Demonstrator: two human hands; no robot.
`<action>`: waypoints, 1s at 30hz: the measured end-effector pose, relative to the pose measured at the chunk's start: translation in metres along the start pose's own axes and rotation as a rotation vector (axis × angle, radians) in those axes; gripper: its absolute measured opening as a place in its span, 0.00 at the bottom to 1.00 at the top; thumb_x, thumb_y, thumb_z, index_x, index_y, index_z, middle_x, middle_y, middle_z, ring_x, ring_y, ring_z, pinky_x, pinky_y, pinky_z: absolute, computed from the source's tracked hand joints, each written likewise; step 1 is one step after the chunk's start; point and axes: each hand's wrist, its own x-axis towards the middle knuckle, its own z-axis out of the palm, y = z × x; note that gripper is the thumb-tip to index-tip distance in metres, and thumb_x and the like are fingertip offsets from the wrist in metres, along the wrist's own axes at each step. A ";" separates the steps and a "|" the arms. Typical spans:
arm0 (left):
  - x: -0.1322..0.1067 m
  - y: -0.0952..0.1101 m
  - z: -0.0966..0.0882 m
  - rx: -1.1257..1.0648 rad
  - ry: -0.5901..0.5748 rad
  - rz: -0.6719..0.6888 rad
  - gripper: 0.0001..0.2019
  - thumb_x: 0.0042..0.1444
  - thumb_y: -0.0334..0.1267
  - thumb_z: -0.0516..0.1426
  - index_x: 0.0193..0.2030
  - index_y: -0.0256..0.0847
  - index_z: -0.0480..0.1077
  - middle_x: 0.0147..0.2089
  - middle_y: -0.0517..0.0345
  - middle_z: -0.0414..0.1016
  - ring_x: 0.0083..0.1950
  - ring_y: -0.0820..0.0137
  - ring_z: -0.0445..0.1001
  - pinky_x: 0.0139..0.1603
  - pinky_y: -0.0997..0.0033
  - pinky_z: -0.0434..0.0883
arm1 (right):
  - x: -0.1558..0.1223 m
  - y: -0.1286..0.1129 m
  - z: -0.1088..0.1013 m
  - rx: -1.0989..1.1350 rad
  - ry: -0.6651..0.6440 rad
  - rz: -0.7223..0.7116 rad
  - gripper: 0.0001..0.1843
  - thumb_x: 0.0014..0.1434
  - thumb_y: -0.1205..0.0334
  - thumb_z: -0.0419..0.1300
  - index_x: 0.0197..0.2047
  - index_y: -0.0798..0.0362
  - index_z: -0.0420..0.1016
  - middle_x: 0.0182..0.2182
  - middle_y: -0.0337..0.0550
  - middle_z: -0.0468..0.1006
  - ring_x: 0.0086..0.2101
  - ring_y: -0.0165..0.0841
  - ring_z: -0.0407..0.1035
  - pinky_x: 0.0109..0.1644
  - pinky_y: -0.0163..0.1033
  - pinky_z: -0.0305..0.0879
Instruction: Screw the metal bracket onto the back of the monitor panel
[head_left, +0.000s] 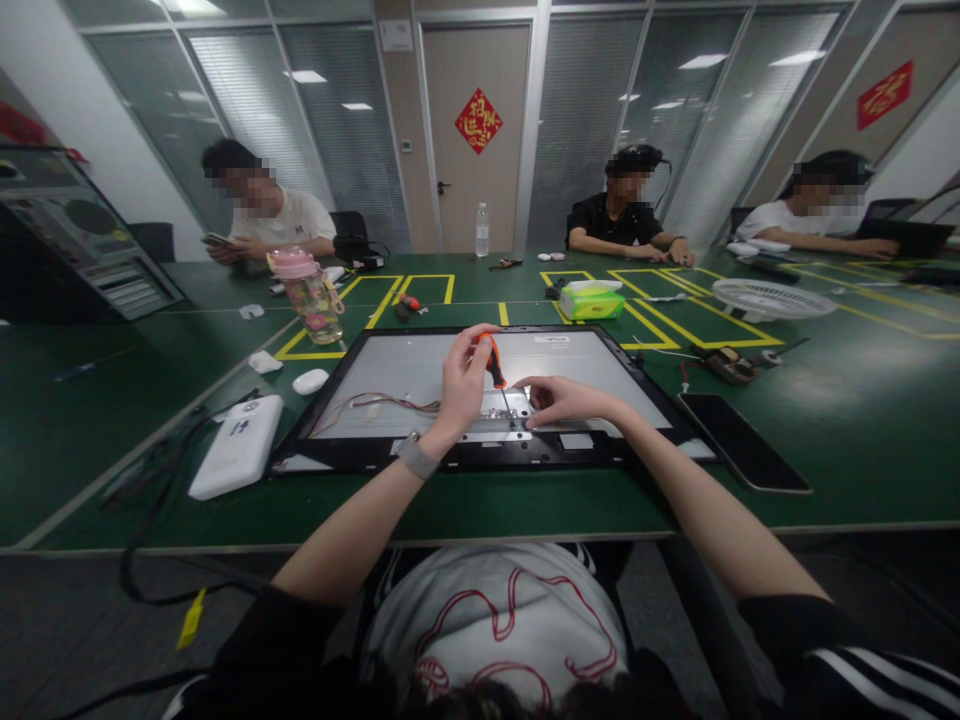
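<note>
The grip of the left hand [462,382] holds an orange-and-black screwdriver [493,362], shaft slanting down rightward to a metal bracket [496,405] beside the right hand [565,400], whose hold is unclear.

On the green bench [862,420] are a pink-lidded bottle [309,305], a green tissue pack [592,302] and, farther back, a water bottle [481,232]. A white block-shaped device [238,450] lies near a small white case [310,382]; a dark phone [742,440] lies at right.

Head view: from above, behind left hand [463,385] and right hand [568,401], facing forward-down across table [862,440]; edges probably lens-stretched.
</note>
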 end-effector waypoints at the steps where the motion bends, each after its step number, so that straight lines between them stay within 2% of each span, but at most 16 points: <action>1: 0.000 -0.001 0.000 -0.005 -0.007 0.001 0.10 0.63 0.41 0.51 0.45 0.43 0.69 0.35 0.58 0.70 0.33 0.74 0.68 0.34 0.73 0.69 | 0.000 0.000 0.000 0.002 0.000 0.003 0.42 0.45 0.49 0.68 0.60 0.57 0.64 0.28 0.36 0.67 0.29 0.29 0.62 0.34 0.35 0.58; 6: -0.001 -0.001 0.001 -0.039 -0.059 -0.017 0.09 0.63 0.41 0.50 0.47 0.43 0.67 0.33 0.61 0.67 0.30 0.76 0.67 0.31 0.75 0.69 | 0.000 -0.002 0.000 -0.015 0.000 0.007 0.42 0.46 0.49 0.67 0.60 0.58 0.63 0.28 0.36 0.66 0.29 0.29 0.61 0.34 0.36 0.58; 18: -0.007 0.000 0.003 -0.028 -0.174 0.030 0.12 0.65 0.41 0.48 0.53 0.44 0.61 0.31 0.62 0.67 0.31 0.75 0.68 0.34 0.74 0.69 | -0.001 -0.001 0.000 -0.032 0.002 0.003 0.42 0.45 0.48 0.67 0.60 0.56 0.64 0.29 0.37 0.67 0.30 0.30 0.62 0.35 0.36 0.59; 30: -0.008 -0.002 0.004 -0.036 -0.199 0.024 0.13 0.66 0.42 0.46 0.54 0.44 0.57 0.29 0.64 0.67 0.31 0.76 0.68 0.34 0.73 0.68 | 0.002 0.004 0.000 -0.051 0.009 -0.019 0.41 0.46 0.47 0.67 0.60 0.55 0.64 0.29 0.37 0.67 0.30 0.30 0.63 0.35 0.35 0.59</action>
